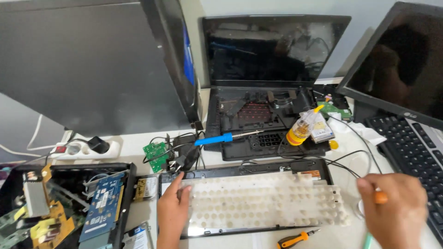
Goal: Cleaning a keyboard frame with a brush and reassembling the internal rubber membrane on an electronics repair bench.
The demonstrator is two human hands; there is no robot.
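A black keyboard tray [258,169] lies in front of me with a translucent white dotted membrane sheet [263,203] spread over it. My left hand [171,210] rests flat on the sheet's left edge, fingers pressing it down. At the right end of the keyboard, my right hand [398,213] is closed around a slim tool with an orange tip [380,197] and a greenish shaft showing below the fist.
An orange-handled screwdriver [295,239] lies near the front edge. A blue-handled soldering iron [220,138] and a yellow bottle [302,127] rest on the stripped laptop [258,115]. Open electronics chassis with circuit boards [69,207] at left, power strip [85,148], black keyboard [415,147] and monitor at right.
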